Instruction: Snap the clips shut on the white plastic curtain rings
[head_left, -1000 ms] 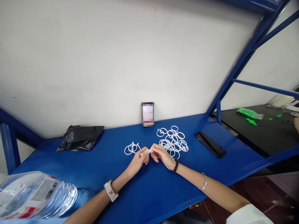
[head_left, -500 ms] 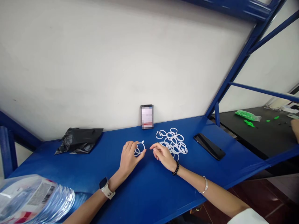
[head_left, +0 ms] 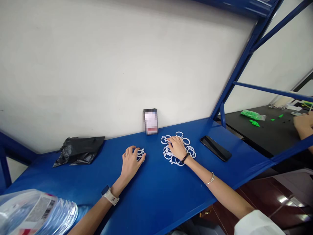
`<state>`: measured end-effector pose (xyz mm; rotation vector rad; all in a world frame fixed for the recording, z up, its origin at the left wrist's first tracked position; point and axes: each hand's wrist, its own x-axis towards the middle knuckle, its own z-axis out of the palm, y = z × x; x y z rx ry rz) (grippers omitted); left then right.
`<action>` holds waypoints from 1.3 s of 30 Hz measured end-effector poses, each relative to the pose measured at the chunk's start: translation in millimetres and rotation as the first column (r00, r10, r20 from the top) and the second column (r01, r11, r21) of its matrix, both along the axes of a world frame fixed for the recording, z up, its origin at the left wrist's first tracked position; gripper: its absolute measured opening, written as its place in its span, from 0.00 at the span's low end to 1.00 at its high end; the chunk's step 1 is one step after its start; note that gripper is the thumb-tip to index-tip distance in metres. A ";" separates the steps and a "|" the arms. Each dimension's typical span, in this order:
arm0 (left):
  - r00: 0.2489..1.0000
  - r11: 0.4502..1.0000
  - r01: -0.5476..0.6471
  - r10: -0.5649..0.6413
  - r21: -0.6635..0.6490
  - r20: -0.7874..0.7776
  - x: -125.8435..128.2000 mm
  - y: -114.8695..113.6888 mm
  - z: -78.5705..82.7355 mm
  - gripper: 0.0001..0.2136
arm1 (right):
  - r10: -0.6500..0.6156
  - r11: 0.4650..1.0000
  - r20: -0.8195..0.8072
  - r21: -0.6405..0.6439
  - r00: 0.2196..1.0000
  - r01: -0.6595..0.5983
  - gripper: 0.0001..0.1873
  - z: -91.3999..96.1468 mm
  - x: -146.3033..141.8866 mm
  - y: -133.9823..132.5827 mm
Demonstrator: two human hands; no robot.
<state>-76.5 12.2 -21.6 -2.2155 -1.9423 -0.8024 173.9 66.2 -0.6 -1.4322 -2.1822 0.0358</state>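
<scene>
Several white plastic curtain rings (head_left: 141,155) sit together between the thumb and fingers of my left hand (head_left: 130,162), low over the blue tabletop (head_left: 149,192). My palm hides part of them. To the right, my right hand (head_left: 178,147) reaches over a loose pile of more white curtain rings (head_left: 192,151). Its fingers are spread and bent down onto the rings at the pile's left side, thumb apart from them. No ring shows clearly gripped there, and the hand covers the middle of the pile.
A phone-like screen (head_left: 151,121) leans against the wall. A dark phone (head_left: 215,148) lies right of the pile, a black plastic bag (head_left: 79,150) at left, a large clear bottle (head_left: 36,212) front left. Another person's hand (head_left: 303,122) is at the black table (head_left: 246,130) with green pieces.
My right hand has moved from beside my left hand onto the pile of curtain rings. My left hand has lowered its rings towards the tabletop. The view has shifted slightly.
</scene>
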 end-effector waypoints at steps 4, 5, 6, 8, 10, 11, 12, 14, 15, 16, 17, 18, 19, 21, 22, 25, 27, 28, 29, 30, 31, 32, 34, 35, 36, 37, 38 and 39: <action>1.000 1.000 -0.002 0.002 0.029 0.005 1.0 -0.2 1.9 0.17 | -0.035 0.999 0.008 -0.016 0.999 0.035 0.12 0.5 -0.2 -0.3; 1.000 0.999 0.001 -0.001 0.041 0.006 1.3 -0.3 2.3 0.17 | -0.033 0.999 0.004 -0.015 0.999 0.033 0.11 0.9 0.1 -0.3; 1.000 0.998 0.009 -0.009 0.055 0.006 1.6 -0.4 2.7 0.17 | -0.030 0.999 -0.001 -0.015 1.000 0.030 0.11 1.2 0.5 -0.3; 0.999 0.996 0.041 -0.041 0.079 0.001 2.4 -1.3 3.5 0.17 | -0.029 0.999 -0.008 -0.019 1.000 0.029 0.10 2.1 1.0 -0.7; 0.996 0.992 0.084 -0.083 0.096 -0.014 3.7 -2.9 4.7 0.16 | -0.033 0.999 -0.006 -0.036 0.999 0.033 0.08 3.1 0.9 -1.5; 0.994 0.989 0.107 -0.105 0.104 -0.025 4.6 -4.1 5.5 0.16 | -0.033 0.998 -0.002 -0.046 0.999 0.033 0.08 3.8 0.6 -2.1; 0.991 0.985 0.130 -0.127 0.114 -0.038 5.7 -5.3 6.3 0.15 | -0.030 0.998 0.000 -0.055 1.000 0.030 0.07 4.4 0.3 -2.7; 0.984 0.975 0.176 -0.169 0.133 -0.062 8.1 -7.9 7.8 0.14 | -0.014 0.997 0.001 -0.075 1.000 0.014 0.07 5.8 0.0 -3.7; 0.979 0.970 0.200 -0.191 0.140 -0.074 9.4 -9.1 8.5 0.14 | -0.003 0.996 0.001 -0.088 1.000 0.003 0.07 6.5 0.2 -4.0; 0.974 0.964 0.222 -0.211 0.145 -0.088 10.6 -10.2 9.0 0.13 | 0.007 0.994 0.002 -0.106 1.000 -0.007 0.08 7.2 0.6 -4.0; 0.968 0.959 0.241 -0.227 0.149 -0.102 11.7 -11.1 9.5 0.13 | 0.015 0.992 0.004 -0.125 1.000 -0.014 0.09 7.7 1.3 -4.0; 0.963 0.954 0.258 -0.242 0.152 -0.116 12.8 -11.8 9.8 0.12 | 0.021 0.989 0.008 -0.143 1.000 -0.020 0.10 8.2 2.2 -3.7; 0.958 0.949 0.273 -0.255 0.157 -0.127 13.6 -12.4 10.1 0.12 | 0.024 0.987 0.014 -0.157 1.000 -0.022 0.11 8.4 3.2 -3.4; 0.951 0.940 0.297 -0.275 0.170 -0.142 14.8 -13.0 10.4 0.11 | 0.024 0.987 0.023 -0.162 0.999 -0.020 0.10 8.2 4.9 -2.6; 0.948 0.935 0.306 -0.283 0.178 -0.147 15.2 -13.2 10.5 0.11 | 0.028 0.987 0.025 -0.156 0.999 -0.023 0.10 7.7 5.4 -2.3; 0.943 0.928 0.321 -0.293 0.190 -0.159 15.4 -13.4 10.8 0.10 | 0.042 0.993 0.015 -0.109 0.999 -0.040 0.05 5.6 4.7 -2.5; 0.941 0.927 0.326 -0.298 0.187 -0.163 15.3 -13.6 10.9 0.10 | 0.046 0.997 0.003 -0.062 0.999 -0.045 0.06 4.8 2.9 -3.6; 0.940 0.927 0.328 -0.300 0.184 -0.162 15.2 -13.7 10.9 0.10 | 0.045 0.998 -0.006 -0.039 0.999 -0.045 0.07 5.0 1.9 -4.3; 0.939 0.926 0.331 -0.304 0.181 -0.160 15.2 -13.9 10.8 0.11 | 0.044 0.999 -0.020 -0.019 0.999 -0.045 0.07 5.5 1.0 -4.9; 0.939 0.926 0.333 -0.308 0.179 -0.156 15.1 -14.0 10.6 0.11 | 0.047 0.999 -0.039 -0.001 0.998 -0.047 0.07 6.4 0.3 -5.5; 0.938 0.925 0.336 -0.312 0.178 -0.150 15.1 -14.1 10.4 0.11 | 0.052 0.999 -0.064 0.015 0.997 -0.051 0.07 7.7 -0.4 -5.9; 0.938 0.925 0.338 -0.315 0.176 -0.143 15.1 -14.1 10.1 0.11 | 0.059 0.998 -0.093 0.028 0.994 -0.057 0.06 9.1 -1.0 -6.3; 0.938 0.924 0.340 -0.321 0.174 -0.128 15.1 -14.0 9.4 0.11 | 0.087 0.996 -0.158 0.046 0.984 -0.081 0.06 12.1 -2.2 -7.3; 0.938 0.924 0.342 -0.325 0.173 -0.120 15.2 -13.9 9.1 0.11 | 0.110 0.993 -0.191 0.053 0.975 -0.101 0.05 13.4 -3.0 -8.1; 0.938 0.923 0.344 -0.329 0.171 -0.112 15.2 -13.7 8.8 0.12 | 0.142 0.990 -0.225 0.059 0.964 -0.132 0.05 14.6 -4.1 -9.3; 0.937 0.923 0.347 -0.334 0.167 -0.102 15.3 -13.5 8.4 0.13 | 0.182 0.983 -0.258 0.061 0.949 -0.171 0.05 15.6 -5.4 -11.1; 0.936 0.922 0.351 -0.340 0.163 -0.092 15.4 -13.4 8.1 0.14 | 0.226 0.974 -0.291 0.059 0.930 -0.218 0.05 16.3 -7.1 -13.4; 0.934 0.921 0.356 -0.347 0.159 -0.081 15.4 -13.2 7.9 0.15 | 0.273 0.961 -0.322 0.051 0.906 -0.271 0.05 16.7 -9.1 -16.4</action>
